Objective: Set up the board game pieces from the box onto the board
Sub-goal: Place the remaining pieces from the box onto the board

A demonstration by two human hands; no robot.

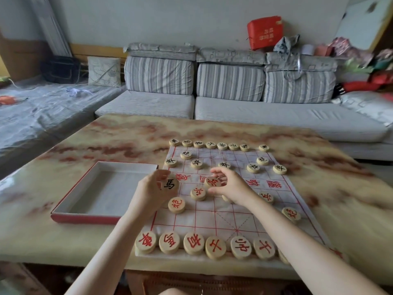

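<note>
Pieces sit in rows on the board (223, 211), a white cloth with a red grid lying on the table (106, 135): black-lettered ones along its far edge, red-lettered ones along its near edge. Over the board's middle, the right hand (228, 185) pinches a red-lettered disc (212, 181) in its fingertips. At the board's left edge, the left hand (154, 189) grips a black-lettered disc (170, 184). Left of the board lies the box (85, 216), open. Beyond the board stands a sofa (234, 99).
</note>
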